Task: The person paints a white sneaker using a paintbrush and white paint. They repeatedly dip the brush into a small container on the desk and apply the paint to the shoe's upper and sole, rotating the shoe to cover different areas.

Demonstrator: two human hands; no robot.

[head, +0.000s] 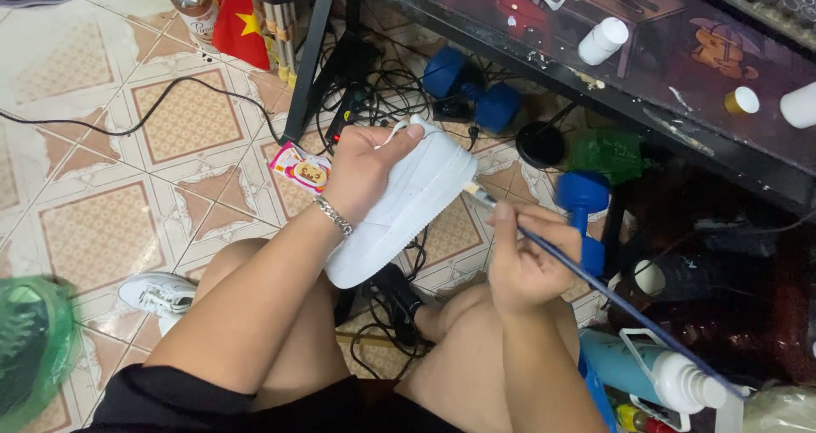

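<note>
My left hand (361, 171) grips a white sneaker (406, 208) from the side, holding it above my knees with its sole edge turned towards my right hand. A metal bracelet (334, 216) sits on that wrist. My right hand (523, 259) holds a long thin blue paintbrush (595, 284). The brush tip (473, 192) touches the front edge of the sneaker's sole.
A second white sneaker (157, 295) lies on the tiled floor by my left leg. Blue dumbbells (472, 89) and tangled cables (382, 93) lie under a dark desk (680, 67) holding small white bottles (603, 40). A spray bottle (650, 369) lies at lower right, a green bag (34, 344) at lower left.
</note>
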